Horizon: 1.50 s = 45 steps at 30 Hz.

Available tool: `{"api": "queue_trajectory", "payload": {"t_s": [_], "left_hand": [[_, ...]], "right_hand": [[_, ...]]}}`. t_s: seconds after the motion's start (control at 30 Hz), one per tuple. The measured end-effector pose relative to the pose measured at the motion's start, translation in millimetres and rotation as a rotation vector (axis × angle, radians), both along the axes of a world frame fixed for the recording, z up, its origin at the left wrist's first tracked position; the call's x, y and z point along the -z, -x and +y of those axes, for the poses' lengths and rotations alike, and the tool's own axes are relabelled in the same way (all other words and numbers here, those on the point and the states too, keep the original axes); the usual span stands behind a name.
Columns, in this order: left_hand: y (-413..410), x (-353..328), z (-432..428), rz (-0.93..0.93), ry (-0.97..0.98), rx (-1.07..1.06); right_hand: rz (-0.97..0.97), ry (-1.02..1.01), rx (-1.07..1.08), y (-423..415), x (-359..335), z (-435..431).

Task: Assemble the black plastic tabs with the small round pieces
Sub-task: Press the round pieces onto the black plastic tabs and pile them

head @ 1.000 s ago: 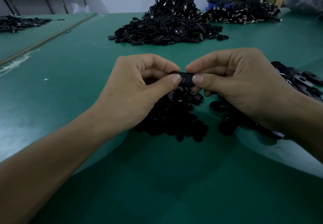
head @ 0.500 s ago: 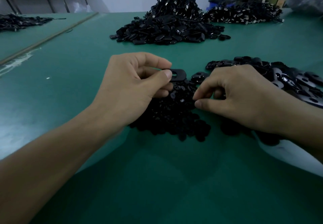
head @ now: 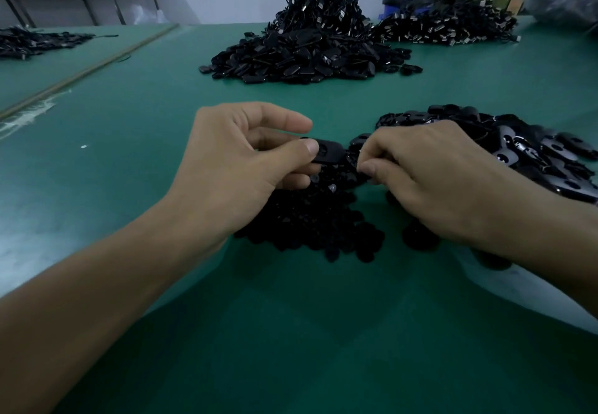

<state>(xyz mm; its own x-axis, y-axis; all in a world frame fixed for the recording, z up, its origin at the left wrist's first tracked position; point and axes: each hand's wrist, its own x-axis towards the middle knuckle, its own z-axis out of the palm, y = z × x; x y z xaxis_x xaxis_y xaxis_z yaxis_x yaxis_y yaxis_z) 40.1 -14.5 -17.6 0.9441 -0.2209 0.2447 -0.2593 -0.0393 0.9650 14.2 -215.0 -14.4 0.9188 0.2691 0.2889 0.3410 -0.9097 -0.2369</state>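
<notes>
Tab (head: 330, 152), flat, black, round-ended, pinched by left hand (head: 239, 167).

Bare green table mat (head: 136, 161) is left open to the left of the left hand (head: 239, 167), along the near edge, and before the far mound of black plastic parts (head: 301, 54). The surface beneath both hands is covered by a low heap of small round black pieces (head: 310, 226), and the right side is blocked by a spread pile of flat black plastic tabs (head: 534, 155) just beside the right hand (head: 430, 180).
</notes>
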Motion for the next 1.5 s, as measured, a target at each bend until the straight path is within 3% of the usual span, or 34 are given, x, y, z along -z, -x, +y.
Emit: {"api": "queue_trajectory", "payload": {"t_s": [0.13,0.33,0.63,0.93,1.5], "left_hand": [[0,0,0,-0.007,-0.01,-0.017],[1,0,-1,-0.001,-0.022,-0.024],[4,-1,-5,-0.005,-0.034,-0.018],[7,-1,-8,-0.017,0.037,0.013],[8,-1,-10,-0.063,0.033,0.048]], "right_hand": [[-0.072,-0.2,0.016,5,-5,-1],[-0.101,-0.209,-0.042,7,-7,-1],[-0.113,-0.575,-0.07,4,-5,4],[0.075,-0.916,-0.049,4,-2,14],[-0.079,-0.723,-0.022,6,0,12]]}}
